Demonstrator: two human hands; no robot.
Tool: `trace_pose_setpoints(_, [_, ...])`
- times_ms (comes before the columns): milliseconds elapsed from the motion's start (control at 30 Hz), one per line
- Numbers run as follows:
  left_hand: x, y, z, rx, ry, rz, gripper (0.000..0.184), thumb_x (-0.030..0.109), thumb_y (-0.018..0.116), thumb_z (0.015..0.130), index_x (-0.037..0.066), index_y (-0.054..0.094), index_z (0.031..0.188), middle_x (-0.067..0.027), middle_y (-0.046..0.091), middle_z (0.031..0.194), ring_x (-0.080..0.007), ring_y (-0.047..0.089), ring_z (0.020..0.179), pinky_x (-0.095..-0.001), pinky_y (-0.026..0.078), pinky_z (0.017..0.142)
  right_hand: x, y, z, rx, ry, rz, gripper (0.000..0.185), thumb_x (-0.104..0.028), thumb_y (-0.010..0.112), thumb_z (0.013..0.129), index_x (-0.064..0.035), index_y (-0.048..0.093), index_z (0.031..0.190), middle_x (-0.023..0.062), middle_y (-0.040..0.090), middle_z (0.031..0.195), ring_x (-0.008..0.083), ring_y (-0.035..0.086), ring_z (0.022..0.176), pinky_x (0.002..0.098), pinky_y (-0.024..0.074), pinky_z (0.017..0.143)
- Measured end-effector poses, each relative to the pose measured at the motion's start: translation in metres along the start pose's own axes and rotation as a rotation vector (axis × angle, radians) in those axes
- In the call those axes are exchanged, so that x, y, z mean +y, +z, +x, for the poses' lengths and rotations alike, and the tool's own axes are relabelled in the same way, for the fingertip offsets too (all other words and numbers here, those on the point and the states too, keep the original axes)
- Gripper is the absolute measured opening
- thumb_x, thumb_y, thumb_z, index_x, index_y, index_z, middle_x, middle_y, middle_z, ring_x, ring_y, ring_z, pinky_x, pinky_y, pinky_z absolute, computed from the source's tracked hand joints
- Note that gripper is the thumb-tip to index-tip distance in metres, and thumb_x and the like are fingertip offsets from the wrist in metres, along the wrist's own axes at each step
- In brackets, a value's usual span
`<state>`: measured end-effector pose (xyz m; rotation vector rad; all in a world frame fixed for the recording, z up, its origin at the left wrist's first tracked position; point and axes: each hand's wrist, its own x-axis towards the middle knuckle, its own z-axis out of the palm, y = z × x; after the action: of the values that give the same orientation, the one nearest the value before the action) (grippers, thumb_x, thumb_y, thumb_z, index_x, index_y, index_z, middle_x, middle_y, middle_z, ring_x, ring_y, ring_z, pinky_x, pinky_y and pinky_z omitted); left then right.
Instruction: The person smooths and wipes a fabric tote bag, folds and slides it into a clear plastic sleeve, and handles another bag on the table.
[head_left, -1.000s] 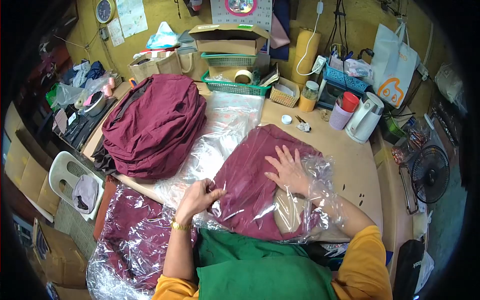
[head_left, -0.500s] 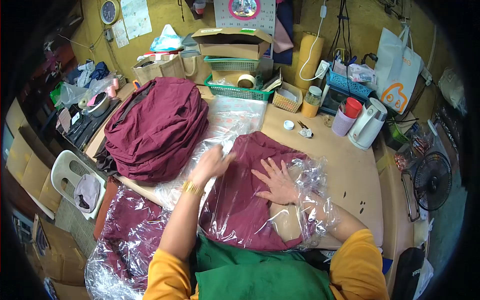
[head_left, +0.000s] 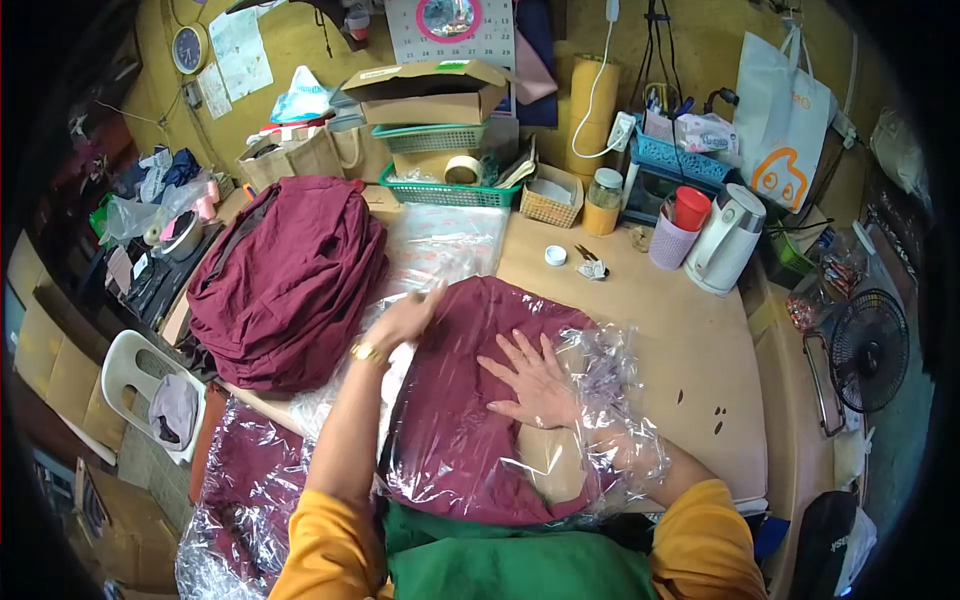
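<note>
A folded maroon garment (head_left: 455,400) lies on the table within a clear plastic bag (head_left: 610,370). Spread flat with fingers apart, my right hand (head_left: 535,385) presses on the garment, and crumpled plastic surrounds its wrist. At the garment's upper left edge is my left hand (head_left: 405,315), its fingers blurred, so whether it grips the plastic is unclear. To its left rises a big pile of maroon garments (head_left: 285,280). Flat clear bags (head_left: 445,240) lie behind my left hand. Another bagged maroon garment (head_left: 250,470) is at the lower left, below the table edge.
Green baskets (head_left: 450,193) holding tape and a cardboard box (head_left: 430,100) stand at the back. Nearby are a jar (head_left: 603,205), a white lid (head_left: 555,256), snips (head_left: 590,262), a red cup (head_left: 691,208) and a kettle (head_left: 728,240). A black fan (head_left: 868,350) is at right.
My left hand has moved up along the garment's left edge. My right hand stays spread on the garment, which has shifted left and turned slightly. The view has also shifted a little.
</note>
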<state>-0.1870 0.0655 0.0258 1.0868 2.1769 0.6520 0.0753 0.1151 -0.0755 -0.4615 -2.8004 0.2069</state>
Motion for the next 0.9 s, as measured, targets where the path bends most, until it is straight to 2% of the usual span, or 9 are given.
trace_pose_setpoints(133, [-0.072, -0.001, -0.078, -0.046, 0.045, 0.229, 0.098, 0.075, 0.039, 0.093, -0.018, 0.06, 0.115, -0.0369, 0.066, 0.106, -0.0401, 0.066, 0.107, -0.0426, 0.048, 0.094, 0.003, 0.007, 0.017, -0.056, 0.053, 0.016, 0.077, -0.063, 0.052, 0.091, -0.0259, 0.031, 0.156, 0.0198, 0.021, 0.162, 0.0421, 0.014, 0.15, 0.0669, 0.0044, 0.117])
trace_pose_setpoints(333, [-0.121, 0.033, -0.1, 0.199, 0.12, 0.067, 0.05, 0.04, 0.06, 0.097, -0.009, 0.063, 0.091, -0.0339, 0.064, 0.085, -0.0394, 0.067, 0.082, -0.0456, 0.049, 0.074, -0.007, -0.03, 0.03, -0.199, 0.059, 0.088, 0.075, -0.06, 0.046, 0.097, -0.0269, 0.021, 0.159, 0.0166, 0.007, 0.166, 0.0388, 0.004, 0.153, 0.0639, 0.0075, 0.119])
trace_pose_setpoints(400, [-0.13, 0.036, -0.104, 0.342, 0.189, 0.01, 0.041, 0.032, 0.064, 0.096, -0.008, 0.061, 0.084, -0.0315, 0.061, 0.077, -0.0383, 0.061, 0.068, -0.046, 0.046, 0.067, 0.0, -0.056, -0.006, -0.271, -0.165, 0.187, 0.065, -0.047, 0.053, 0.099, -0.0239, 0.031, 0.155, 0.0195, 0.021, 0.162, 0.0399, 0.021, 0.149, 0.055, 0.0224, 0.119])
trace_pose_setpoints(533, [-0.161, 0.034, -0.101, 0.484, 0.213, -0.095, 0.041, 0.031, 0.062, 0.097, -0.008, 0.059, 0.085, -0.0292, 0.061, 0.077, -0.0355, 0.058, 0.066, -0.0449, 0.045, 0.067, 0.017, -0.141, -0.107, -0.752, 0.275, 0.741, 0.049, -0.036, 0.055, 0.101, -0.0168, 0.049, 0.146, 0.017, 0.05, 0.147, 0.0301, 0.051, 0.133, 0.039, 0.0427, 0.108])
trace_pose_setpoints(600, [-0.158, 0.028, -0.117, 0.465, 0.1, -0.103, 0.043, 0.033, 0.062, 0.097, -0.008, 0.059, 0.088, -0.0282, 0.063, 0.079, -0.0331, 0.061, 0.07, -0.045, 0.045, 0.068, 0.042, -0.13, -0.199, -0.348, 0.488, 1.412, 0.042, -0.027, 0.063, 0.097, -0.0114, 0.061, 0.135, 0.0181, 0.062, 0.133, 0.0249, 0.059, 0.122, 0.0361, 0.0452, 0.103])
trace_pose_setpoints(733, [-0.135, 0.015, -0.165, 0.348, 0.012, -0.185, 0.048, 0.041, 0.061, 0.097, -0.007, 0.061, 0.092, -0.0263, 0.064, 0.077, -0.0355, 0.066, 0.074, -0.045, 0.049, 0.071, -0.078, -0.156, -0.169, 0.322, 0.528, 1.387, 0.033, -0.019, 0.071, 0.091, -0.0069, 0.069, 0.121, 0.0171, 0.072, 0.11, 0.0235, 0.068, 0.103, 0.0358, 0.0506, 0.094])
trace_pose_setpoints(800, [-0.139, 0.022, -0.157, 0.281, 0.08, 0.095, 0.047, 0.039, 0.063, 0.095, -0.007, 0.062, 0.086, -0.0271, 0.064, 0.076, -0.0385, 0.065, 0.073, -0.0443, 0.049, 0.07, -0.092, -0.155, -0.145, -0.307, 0.595, 0.598, 0.033, -0.021, 0.072, 0.09, -0.0034, 0.069, 0.118, 0.008, 0.072, 0.096, 0.0207, 0.067, 0.09, 0.0366, 0.0508, 0.09])
trace_pose_setpoints(867, [-0.14, 0.032, -0.119, 0.324, 0.179, 0.063, 0.044, 0.034, 0.065, 0.095, -0.008, 0.062, 0.082, -0.0278, 0.062, 0.073, -0.0361, 0.062, 0.067, -0.0443, 0.047, 0.066, -0.03, -0.083, -0.135, -0.046, 0.548, 1.096, 0.024, -0.013, 0.071, 0.089, -0.0021, 0.07, 0.111, 0.006, 0.073, 0.094, 0.0149, 0.066, 0.09, 0.031, 0.0527, 0.082])
trace_pose_setpoints(900, [-0.124, 0.029, -0.109, 0.367, 0.263, 0.023, 0.042, 0.03, 0.067, 0.094, -0.009, 0.061, 0.078, -0.0284, 0.06, 0.07, -0.0336, 0.06, 0.061, -0.0443, 0.045, 0.062, -0.002, -0.097, -0.105, 0.075, 0.54, 0.977, 0.018, -0.015, 0.07, 0.092, -0.0022, 0.071, 0.105, 0.0044, 0.073, 0.093, 0.0139, 0.068, 0.087, 0.0331, 0.0543, 0.08])
